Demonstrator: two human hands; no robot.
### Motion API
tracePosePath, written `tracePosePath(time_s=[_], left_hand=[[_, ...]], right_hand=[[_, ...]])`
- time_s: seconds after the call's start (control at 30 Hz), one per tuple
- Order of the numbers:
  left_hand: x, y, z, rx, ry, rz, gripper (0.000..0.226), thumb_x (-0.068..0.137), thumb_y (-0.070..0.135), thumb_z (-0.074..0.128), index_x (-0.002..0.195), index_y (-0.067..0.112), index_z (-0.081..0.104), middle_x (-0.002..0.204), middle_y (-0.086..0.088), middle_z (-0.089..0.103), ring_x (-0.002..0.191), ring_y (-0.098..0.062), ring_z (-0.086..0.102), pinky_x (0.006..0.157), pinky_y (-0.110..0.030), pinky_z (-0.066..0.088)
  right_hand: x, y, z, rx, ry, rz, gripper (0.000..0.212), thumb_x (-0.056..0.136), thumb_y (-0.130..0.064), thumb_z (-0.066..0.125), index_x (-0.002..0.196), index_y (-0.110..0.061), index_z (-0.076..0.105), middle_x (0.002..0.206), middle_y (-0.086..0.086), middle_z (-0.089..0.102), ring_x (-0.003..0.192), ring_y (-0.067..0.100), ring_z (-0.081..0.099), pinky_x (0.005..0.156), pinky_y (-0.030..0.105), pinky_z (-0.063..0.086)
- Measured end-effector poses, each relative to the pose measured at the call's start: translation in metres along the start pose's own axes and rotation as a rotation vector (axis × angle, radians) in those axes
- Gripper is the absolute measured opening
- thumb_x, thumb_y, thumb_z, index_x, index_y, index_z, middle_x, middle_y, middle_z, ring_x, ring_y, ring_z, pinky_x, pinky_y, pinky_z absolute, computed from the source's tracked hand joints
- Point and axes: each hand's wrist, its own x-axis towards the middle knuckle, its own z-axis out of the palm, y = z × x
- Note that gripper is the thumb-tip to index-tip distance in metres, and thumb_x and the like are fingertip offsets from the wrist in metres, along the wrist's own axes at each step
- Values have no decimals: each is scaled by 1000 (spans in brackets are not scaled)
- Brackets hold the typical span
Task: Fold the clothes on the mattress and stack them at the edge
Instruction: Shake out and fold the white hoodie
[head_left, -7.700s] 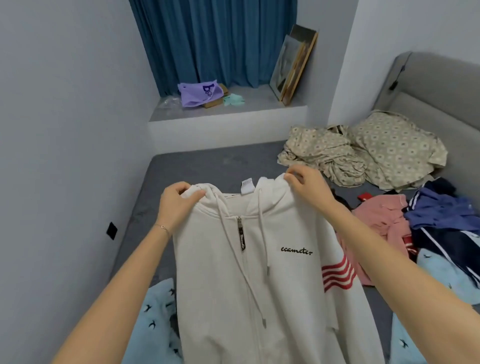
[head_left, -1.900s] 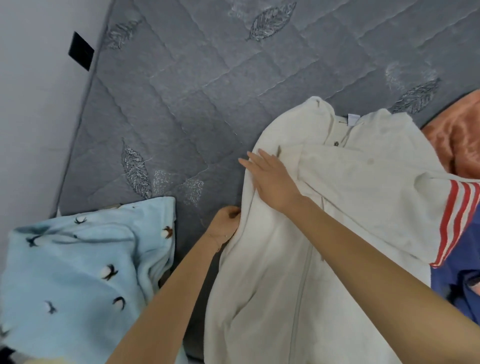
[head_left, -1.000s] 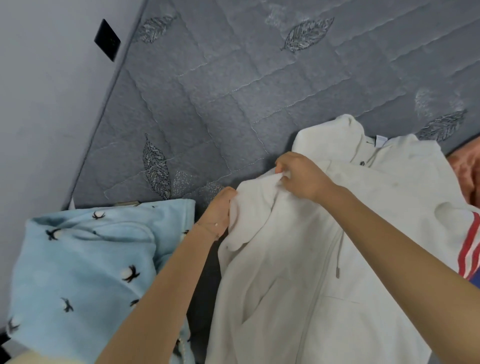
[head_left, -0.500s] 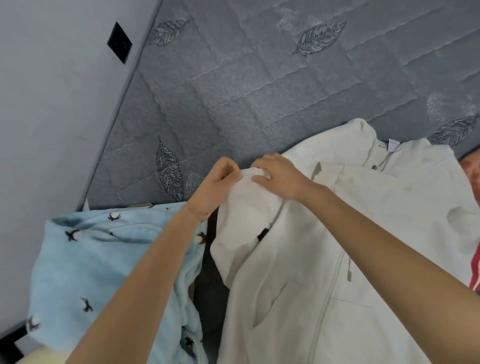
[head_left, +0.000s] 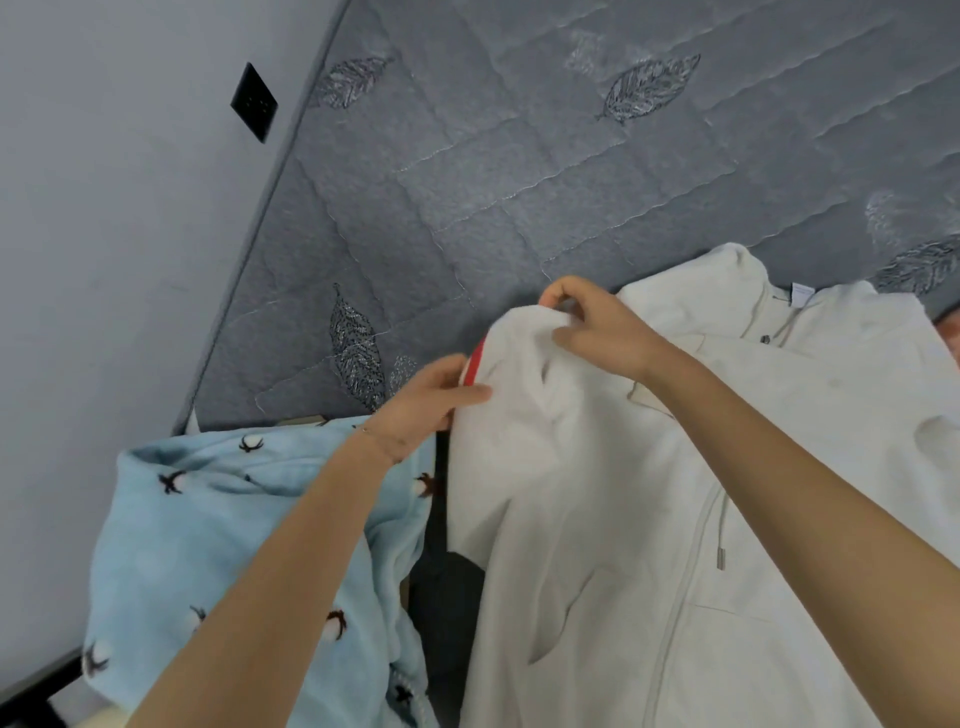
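While the hoodie (head_left: 597, 571) lies lengthwise, hood (head_left: 727, 280) away, left hand (head_left: 431, 400) and right hand (head_left: 602, 332) pinch its sleeve (head_left: 519, 358).

White zip hoodie (head_left: 675, 545) lies front-up on the grey quilted mattress (head_left: 519, 182). Its hood end is just past the right hand (head_left: 597, 332) and its body runs under the right forearm. Its sleeve (head_left: 524, 374), with a red stripe showing, is bunched and lifted, pinched by the right hand and the left hand (head_left: 426, 400). Light-blue fleece garment (head_left: 234, 545) with small dark motifs lies crumpled under the left forearm, just beside the hoodie.
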Motion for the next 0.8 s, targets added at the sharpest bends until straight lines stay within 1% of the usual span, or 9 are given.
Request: tracePosePath(time_s=[0.07,0.13,0.2,0.27,0.33,0.4,0.5,0.6,0.8], left_hand=[[-4,19,-9,-12,25,86,26,81,1,68,74,20,51,76,3,56,74,-12,51,60,-28,38],[-9,38,-15,60,8,153,26,76,8,71,69,23,51,71,2,50,66,-11,46,52,-25,32],[-12,54,-19,120,-24,205,26,80,4,71,71,21,54,69,3,52,65,-9,47,52,-20,36],[-13,61,-23,179,-24,204,18,85,1,66,78,13,55,74,-1,53,69,-10,48,59,-19,38],[-14,60,-28,224,-23,152,8,88,6,63,84,2,57,81,-9,54,74,-14,49,66,-24,40],[-12,53,-34,263,-51,81,20,91,11,61,98,-8,61,93,-13,59,84,-19,55,77,-31,46],[-10,40,-37,219,-31,35,26,92,8,59,114,-5,61,110,-14,65,99,-21,60,94,-36,48],[-9,27,-45,184,90,41,29,89,5,62,116,-7,58,110,-13,64,101,-22,59,87,-28,50],[-20,25,-67,461,33,66,35,84,18,72,117,14,58,111,6,63,100,-6,58,85,-18,50]], right_hand=[[-1,-16,5,11,-145,-25,32,85,0,58,114,-15,57,99,-5,56,87,-4,52,75,8,40],[2,-32,12,-78,-199,-59,33,89,-21,63,121,-24,57,101,-4,58,97,6,51,81,15,40],[6,-47,15,-132,-200,-75,27,88,-37,66,112,-26,63,94,-1,62,91,13,56,80,26,45],[9,-57,15,-122,-180,-89,14,87,-34,68,94,-21,69,87,4,66,86,24,59,81,37,47],[10,-60,13,-88,-141,-142,7,87,-24,69,83,-18,69,81,-3,66,83,19,59,81,31,46],[9,-61,11,-25,-97,-168,8,88,-18,68,80,-17,68,75,-12,60,73,3,54,74,18,42],[7,-62,8,113,-18,-124,9,89,-11,66,81,-15,65,71,-15,56,64,-9,49,67,7,36],[3,-61,0,215,90,-87,18,90,-8,63,75,-17,60,73,-8,54,62,-8,47,64,5,36],[2,-63,-5,349,273,-22,23,92,-10,60,72,-20,56,75,-8,52,68,-4,47,68,8,37]])
